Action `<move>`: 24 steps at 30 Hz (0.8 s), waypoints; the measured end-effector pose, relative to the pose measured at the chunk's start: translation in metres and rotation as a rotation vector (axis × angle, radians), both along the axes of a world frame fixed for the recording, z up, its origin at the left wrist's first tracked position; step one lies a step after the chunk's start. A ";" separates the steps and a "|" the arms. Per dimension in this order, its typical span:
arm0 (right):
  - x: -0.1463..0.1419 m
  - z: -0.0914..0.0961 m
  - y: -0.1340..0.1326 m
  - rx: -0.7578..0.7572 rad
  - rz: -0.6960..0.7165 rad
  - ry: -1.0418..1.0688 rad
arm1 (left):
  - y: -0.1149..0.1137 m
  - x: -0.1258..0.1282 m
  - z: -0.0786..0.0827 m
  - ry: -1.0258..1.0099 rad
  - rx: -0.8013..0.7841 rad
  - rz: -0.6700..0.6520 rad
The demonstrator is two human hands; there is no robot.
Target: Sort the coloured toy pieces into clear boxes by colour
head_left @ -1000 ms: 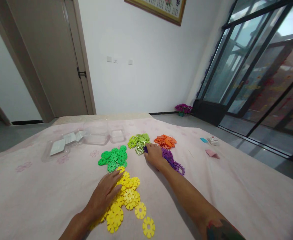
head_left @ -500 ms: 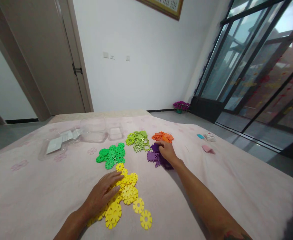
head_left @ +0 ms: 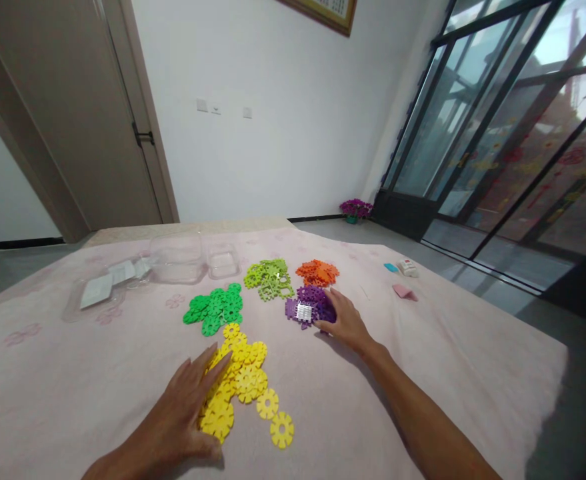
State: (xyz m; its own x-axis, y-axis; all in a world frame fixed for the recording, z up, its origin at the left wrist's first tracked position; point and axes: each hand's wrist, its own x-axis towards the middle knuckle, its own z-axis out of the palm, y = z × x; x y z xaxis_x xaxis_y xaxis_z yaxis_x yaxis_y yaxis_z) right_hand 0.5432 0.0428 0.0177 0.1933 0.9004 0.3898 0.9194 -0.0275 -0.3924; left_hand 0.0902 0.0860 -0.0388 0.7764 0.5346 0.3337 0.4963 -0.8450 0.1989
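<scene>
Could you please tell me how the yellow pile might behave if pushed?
The yellow pile would probably slide apart, since its discs merely overlap. They look thin and notched, so likely light and fairly stiff. Lying mostly flat, they seem unlikely to roll.

What I see from here: discs (head_left: 249, 381), lower centre, plain yellow. Pile (head_left: 217, 305) left of centre, green. Heap (head_left: 269, 277) mid-frame, lime. Stack (head_left: 317, 293) right of centre, purple, one silvery-white glare patch. Cluster (head_left: 317, 272) above that, orange. Cloth (head_left: 397, 393), pale pink, darker pink flower outlines at left. Tubs (head_left: 177, 270), left, clear. Door (head_left: 57, 133), upper left, taupe; handle (head_left: 143, 137) black. Wall (head_left: 273, 167), white. Blooms (head_left: 355, 208), right of centre, magenta-purple. Chip (head_left: 391, 267), right, blue. Scrap (head_left: 404, 291) below it, pink.
</scene>
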 end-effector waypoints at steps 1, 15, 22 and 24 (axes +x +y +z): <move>-0.005 -0.005 0.000 -0.009 0.007 -0.024 | -0.003 0.002 -0.002 -0.006 0.031 0.004; -0.032 0.012 0.013 0.148 0.119 -0.110 | 0.005 0.059 0.015 -0.256 -0.201 0.116; -0.077 0.013 0.013 -0.009 0.407 -0.285 | -0.002 0.054 0.024 -0.235 -0.309 0.063; -0.082 0.009 0.013 0.019 0.401 -0.303 | -0.003 0.053 0.026 -0.221 -0.325 0.022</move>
